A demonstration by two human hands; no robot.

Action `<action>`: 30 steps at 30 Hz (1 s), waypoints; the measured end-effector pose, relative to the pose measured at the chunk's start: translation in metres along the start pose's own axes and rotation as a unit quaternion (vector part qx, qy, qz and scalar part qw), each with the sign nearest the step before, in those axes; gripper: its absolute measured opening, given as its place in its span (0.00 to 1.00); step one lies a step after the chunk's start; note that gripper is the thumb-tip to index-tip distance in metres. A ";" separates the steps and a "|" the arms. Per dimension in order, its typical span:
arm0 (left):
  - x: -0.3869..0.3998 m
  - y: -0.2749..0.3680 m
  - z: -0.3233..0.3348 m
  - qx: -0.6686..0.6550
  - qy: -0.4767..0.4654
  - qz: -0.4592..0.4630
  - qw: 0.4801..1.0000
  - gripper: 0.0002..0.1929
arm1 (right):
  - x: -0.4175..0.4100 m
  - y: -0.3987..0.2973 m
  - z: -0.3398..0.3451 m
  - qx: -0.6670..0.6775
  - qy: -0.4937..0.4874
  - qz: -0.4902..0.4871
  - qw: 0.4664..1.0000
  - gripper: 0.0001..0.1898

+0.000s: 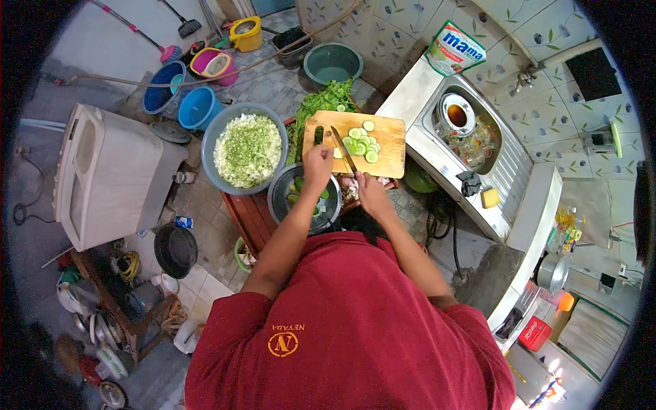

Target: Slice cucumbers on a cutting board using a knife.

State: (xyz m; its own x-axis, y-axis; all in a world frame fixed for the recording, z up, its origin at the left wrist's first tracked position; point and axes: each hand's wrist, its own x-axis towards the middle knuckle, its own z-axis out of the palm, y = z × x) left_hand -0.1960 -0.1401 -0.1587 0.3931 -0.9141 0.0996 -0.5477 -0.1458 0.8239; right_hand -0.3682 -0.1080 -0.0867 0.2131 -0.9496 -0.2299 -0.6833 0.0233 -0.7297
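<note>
A wooden cutting board [392, 159] lies before me with several cucumber slices [371, 156] on its middle. My right hand [373, 193] grips the handle of a kitchen knife [342, 146], whose blade slants up and left across the board. At the board's lower left, my left hand [319, 165] has its fingers curled; whether they hold anything is hidden. A pale cucumber piece [337, 153] lies right beside those fingers. Below my left wrist sits a dark grey bowl [277, 197] containing green pieces. A grey basin [207, 154] of chopped white and green vegetables stands to the left.
Leafy greens [320, 105] lie behind the board on a reddish-brown wooden table [245, 220]. To the right is a steel sink [512, 169] with glassware in it and a yellow sponge [490, 198] on its edge. Blue buckets [197, 108] and a washing machine [113, 179] stand left.
</note>
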 end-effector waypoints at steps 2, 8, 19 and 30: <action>-0.004 0.004 0.008 -0.029 -0.027 -0.036 0.999 0.09 | 0.001 0.004 0.004 0.015 -0.006 -0.003 1.000 0.25; 0.000 -0.009 0.017 -0.045 -0.010 -0.018 0.999 0.08 | 0.002 0.013 0.014 -0.034 -0.007 -0.072 0.997 0.25; 0.003 -0.005 0.018 -0.071 -0.057 -0.081 0.993 0.06 | -0.004 0.011 0.021 -0.044 -0.001 0.015 0.999 0.23; 0.003 -0.011 0.018 -0.064 -0.053 -0.047 0.995 0.08 | -0.001 0.012 0.025 -0.049 0.000 0.017 0.999 0.22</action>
State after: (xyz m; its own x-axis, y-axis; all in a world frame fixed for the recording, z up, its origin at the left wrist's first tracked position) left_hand -0.2020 -0.1475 -0.1776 0.3545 -0.9344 -0.0342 -0.4119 -0.1889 0.8915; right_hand -0.3589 -0.0986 -0.1114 0.1877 -0.9490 -0.2532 -0.7549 0.0256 -0.6554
